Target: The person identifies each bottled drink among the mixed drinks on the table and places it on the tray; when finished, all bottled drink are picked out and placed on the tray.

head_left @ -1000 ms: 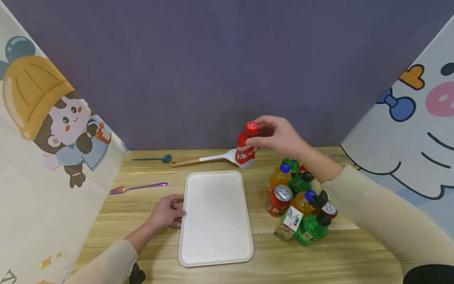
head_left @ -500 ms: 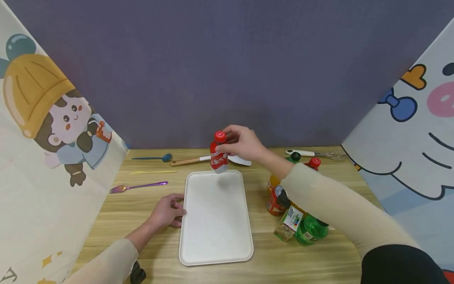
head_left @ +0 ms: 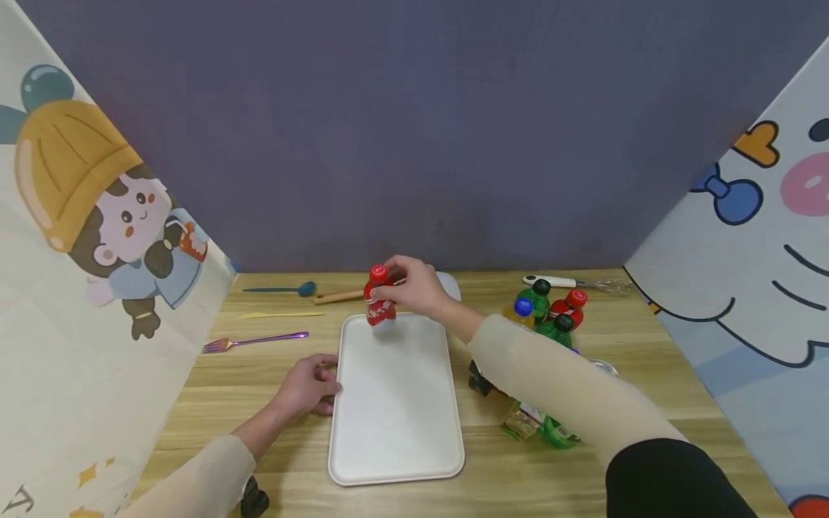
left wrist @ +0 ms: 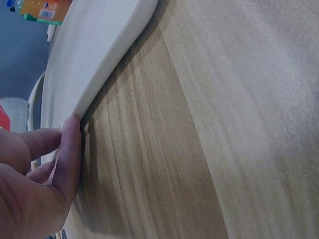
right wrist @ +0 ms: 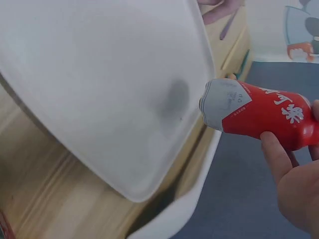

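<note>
My right hand point(head_left: 396, 288) grips a small red bottle point(head_left: 378, 308) with a red cap by its upper part. It holds the bottle upright, just above the far left corner of the white tray point(head_left: 395, 460). In the right wrist view the red bottle point(right wrist: 259, 112) hangs a little off the tray point(right wrist: 99, 89), its shadow on the tray floor, with my fingers point(right wrist: 279, 159) round it. My left hand point(head_left: 311, 385) rests on the wooden table against the tray's left edge. In the left wrist view its fingers point(left wrist: 70, 149) lie straight along the tray rim point(left wrist: 89, 69).
A cluster of small bottles point(head_left: 547, 309) stands right of the tray, partly behind my right forearm. A teal spoon point(head_left: 278, 290), a wooden-handled spatula point(head_left: 340, 295), a yellow knife point(head_left: 278, 315) and a purple fork point(head_left: 252, 339) lie at the back left. A whisk point(head_left: 576, 283) lies back right. Cartoon panels wall both sides.
My right hand has carried the red bottle left and down, from above the bottle cluster to just over the tray's far left corner. The left hand has stayed at the tray's edge.
</note>
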### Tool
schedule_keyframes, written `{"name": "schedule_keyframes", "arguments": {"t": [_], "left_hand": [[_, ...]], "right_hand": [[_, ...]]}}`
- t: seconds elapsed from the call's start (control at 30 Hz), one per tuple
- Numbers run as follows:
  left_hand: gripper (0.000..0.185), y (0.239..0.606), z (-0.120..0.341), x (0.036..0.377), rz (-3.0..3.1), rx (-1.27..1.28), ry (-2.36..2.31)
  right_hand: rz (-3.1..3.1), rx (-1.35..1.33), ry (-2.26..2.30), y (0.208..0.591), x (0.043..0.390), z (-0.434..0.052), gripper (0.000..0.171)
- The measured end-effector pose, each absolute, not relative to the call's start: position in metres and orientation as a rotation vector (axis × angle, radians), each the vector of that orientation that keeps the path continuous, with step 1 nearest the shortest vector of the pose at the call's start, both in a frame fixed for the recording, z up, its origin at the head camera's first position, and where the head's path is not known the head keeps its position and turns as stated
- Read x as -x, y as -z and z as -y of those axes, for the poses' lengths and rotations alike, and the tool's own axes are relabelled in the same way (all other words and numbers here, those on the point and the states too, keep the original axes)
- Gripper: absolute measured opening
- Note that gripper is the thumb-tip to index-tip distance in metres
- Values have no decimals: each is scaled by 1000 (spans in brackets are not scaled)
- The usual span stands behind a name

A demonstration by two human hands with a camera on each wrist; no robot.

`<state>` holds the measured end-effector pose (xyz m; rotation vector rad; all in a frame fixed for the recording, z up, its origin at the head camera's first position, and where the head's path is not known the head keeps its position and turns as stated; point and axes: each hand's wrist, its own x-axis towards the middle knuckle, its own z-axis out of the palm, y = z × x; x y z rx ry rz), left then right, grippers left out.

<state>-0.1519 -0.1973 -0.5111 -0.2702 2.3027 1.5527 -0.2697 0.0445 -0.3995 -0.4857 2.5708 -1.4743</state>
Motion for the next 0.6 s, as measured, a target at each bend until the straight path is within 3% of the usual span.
{"name": "schedule_keyframes", "arguments": {"t": [0.6], "left_hand": [[62, 513, 197, 154, -2289, 297, -1565]], "right_hand": [[-2566, 376, 1444, 431, 268, -3, 38]]}}
